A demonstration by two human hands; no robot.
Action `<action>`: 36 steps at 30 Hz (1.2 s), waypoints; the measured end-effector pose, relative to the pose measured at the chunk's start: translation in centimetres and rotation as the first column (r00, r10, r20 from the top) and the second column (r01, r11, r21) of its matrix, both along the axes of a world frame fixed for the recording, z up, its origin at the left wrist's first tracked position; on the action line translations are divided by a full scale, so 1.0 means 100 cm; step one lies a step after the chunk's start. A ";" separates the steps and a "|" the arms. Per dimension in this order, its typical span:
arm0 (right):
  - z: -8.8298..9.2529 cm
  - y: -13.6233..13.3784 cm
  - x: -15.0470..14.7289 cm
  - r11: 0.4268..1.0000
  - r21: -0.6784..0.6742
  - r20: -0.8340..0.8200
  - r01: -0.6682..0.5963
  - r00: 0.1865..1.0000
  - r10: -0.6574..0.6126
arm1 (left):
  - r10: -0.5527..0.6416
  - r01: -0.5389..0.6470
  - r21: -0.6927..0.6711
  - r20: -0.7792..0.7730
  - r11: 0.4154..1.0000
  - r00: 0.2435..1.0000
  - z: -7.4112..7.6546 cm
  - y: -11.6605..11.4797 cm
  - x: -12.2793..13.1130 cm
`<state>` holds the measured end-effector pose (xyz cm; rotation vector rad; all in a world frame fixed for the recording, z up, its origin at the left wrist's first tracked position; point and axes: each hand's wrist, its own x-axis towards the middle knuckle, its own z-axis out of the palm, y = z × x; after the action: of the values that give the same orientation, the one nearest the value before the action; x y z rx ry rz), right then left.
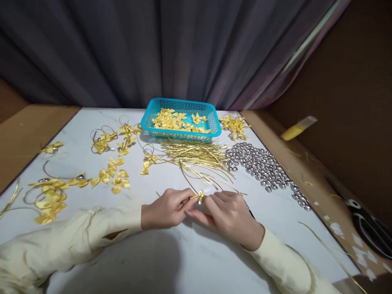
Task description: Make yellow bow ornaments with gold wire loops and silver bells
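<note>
My left hand (pixel 167 208) and my right hand (pixel 228 214) meet at the near middle of the white table (pixel 196 253), fingers pinched together. Between the fingertips sits a small yellow ribbon bow (pixel 200 196) with a thin gold cord (pixel 193 197) running into it. The left fingers pinch the cord end; the right fingers close on the bow. Just beyond my hands lies a bundle of gold cords (pixel 196 157). A blue basket (pixel 181 120) holding several loose yellow bows stands at the far middle.
Finished bows on gold loops (pixel 107 141) lie scattered over the table's left half. A heap of silver beads (pixel 263 165) spreads at the right. Off the table's right edge lie black scissors (pixel 372 232) and a yellow glue bottle (pixel 298 128). A dark curtain hangs behind.
</note>
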<state>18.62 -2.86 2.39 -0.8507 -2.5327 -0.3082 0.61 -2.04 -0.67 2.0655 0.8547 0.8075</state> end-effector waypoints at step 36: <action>0.007 0.006 0.004 0.606 -0.792 -0.341 -0.070 0.874 -0.345 | 0.031 -0.028 0.083 -0.038 0.996 0.999 -0.003 -0.001 -0.001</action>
<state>19.02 -2.28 3.10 -1.2510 -2.0604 0.9700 0.54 -2.14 -0.95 2.1516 0.8889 0.8331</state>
